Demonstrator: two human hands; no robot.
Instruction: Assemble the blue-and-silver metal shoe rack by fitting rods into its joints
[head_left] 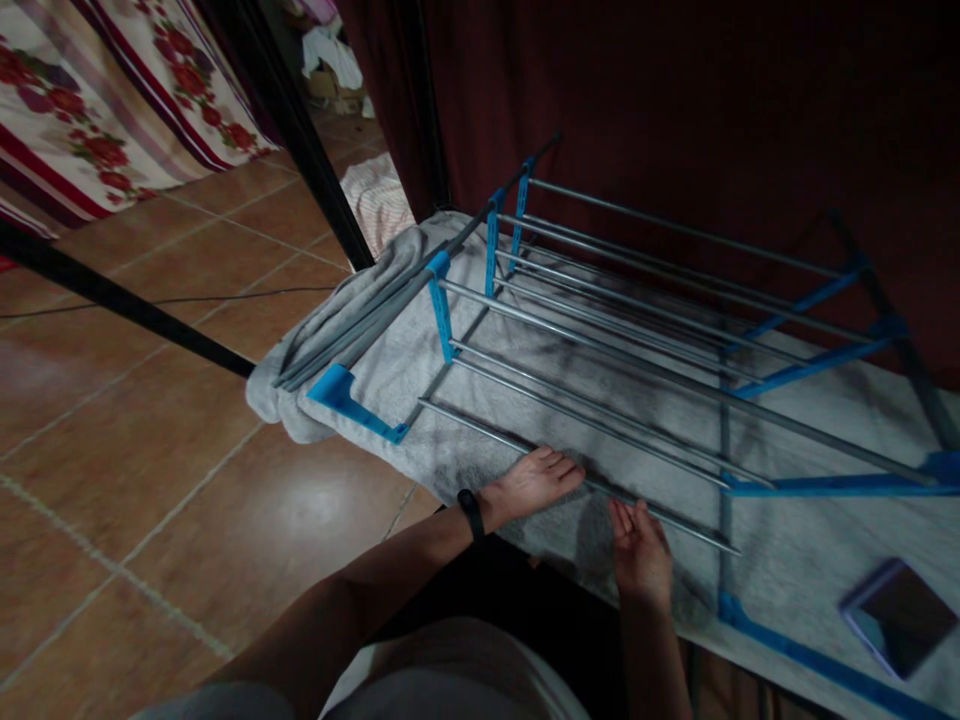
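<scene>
A metal rod (480, 428) lies along the near side of a partly built rack with blue plastic brackets and grey tubes. My left hand (531, 482), with a black band on its wrist, is closed over the middle of this rod, knuckles up. Farther right along the rod, my right hand (643, 555) is turned palm up with fingers curled, its fingertips at the rod. Both rod ends show, apart from any bracket. Beyond my hands, several parallel rods (600, 325) span between blue brackets (440, 305) on the left and blue arms (832, 485) on the right.
A grey blanket (480, 470) covers the bed under the rack. A smartphone (898, 618) lies on it at the right. Loose grey tubes (360, 320) rest at the left end. Black posts (300, 130) stand at the left, and a dark red curtain (675, 110) hangs behind.
</scene>
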